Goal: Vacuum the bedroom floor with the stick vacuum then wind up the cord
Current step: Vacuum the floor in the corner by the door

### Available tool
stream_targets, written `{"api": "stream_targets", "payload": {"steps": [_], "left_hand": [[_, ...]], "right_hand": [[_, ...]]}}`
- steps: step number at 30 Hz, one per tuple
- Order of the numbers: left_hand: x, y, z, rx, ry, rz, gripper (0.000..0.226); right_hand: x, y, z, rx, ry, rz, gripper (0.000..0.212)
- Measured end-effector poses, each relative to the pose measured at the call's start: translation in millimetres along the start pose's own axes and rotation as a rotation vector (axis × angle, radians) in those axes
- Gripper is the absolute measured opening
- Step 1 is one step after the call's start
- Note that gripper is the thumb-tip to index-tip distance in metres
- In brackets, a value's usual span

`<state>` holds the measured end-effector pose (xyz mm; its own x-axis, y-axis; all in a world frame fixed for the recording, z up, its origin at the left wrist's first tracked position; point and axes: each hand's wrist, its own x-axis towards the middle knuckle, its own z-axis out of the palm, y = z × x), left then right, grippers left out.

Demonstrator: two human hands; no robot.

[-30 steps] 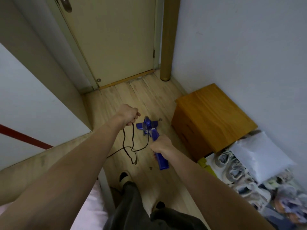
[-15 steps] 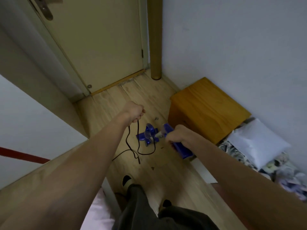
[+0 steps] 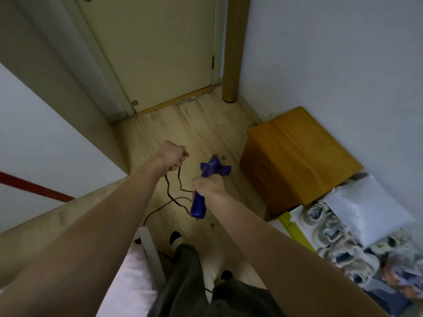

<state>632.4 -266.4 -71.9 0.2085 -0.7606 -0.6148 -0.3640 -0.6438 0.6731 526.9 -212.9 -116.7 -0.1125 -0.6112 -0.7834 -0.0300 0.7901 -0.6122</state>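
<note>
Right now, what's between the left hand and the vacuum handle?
Head view: loops of black cord hang from the left hand toward the blue vacuum handle; bare wood floor behind.

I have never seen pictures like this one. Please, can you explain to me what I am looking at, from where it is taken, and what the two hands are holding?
There is no machine here. A person wears a camera on the head, so this single view looks forward and down along both bare arms.

The right hand grips the handle of a blue stick vacuum, which points down to the wooden floor. The left hand holds loops of the thin black cord, which hangs down and trails across the floor.

Ahead is a closed door. On the right stand a wooden box and, nearer, a pile of shoes. The person's dark trousers show at the bottom.
</note>
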Motion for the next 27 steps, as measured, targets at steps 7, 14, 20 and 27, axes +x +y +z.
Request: {"api": "stream_targets", "payload": {"steps": [7, 14, 20, 27], "left_hand": [[37.9, 7.6, -29.5, 0.005, -0.050, -0.018, 0.026], [91.6, 43.5, -74.2, -0.023, -0.118, -0.032, 0.015], [128.6, 82.3, -115.3, 0.011, -0.144, -0.001, 0.019], [166.7, 109.6, -132.9, 0.067, -0.156, 0.046, 0.017]], "right_hand": [[37.5, -16.2, 3.5, -0.091, 0.084, 0.018, 0.017], [60.4, -82.0, 47.0, -0.002, 0.113, 0.053, 0.015], [70.6, -117.5, 97.3, 0.083, 0.127, 0.033, 0.018], [107.6, -133.7, 111.3, -0.018, 0.189, 0.074, 0.027]]}}
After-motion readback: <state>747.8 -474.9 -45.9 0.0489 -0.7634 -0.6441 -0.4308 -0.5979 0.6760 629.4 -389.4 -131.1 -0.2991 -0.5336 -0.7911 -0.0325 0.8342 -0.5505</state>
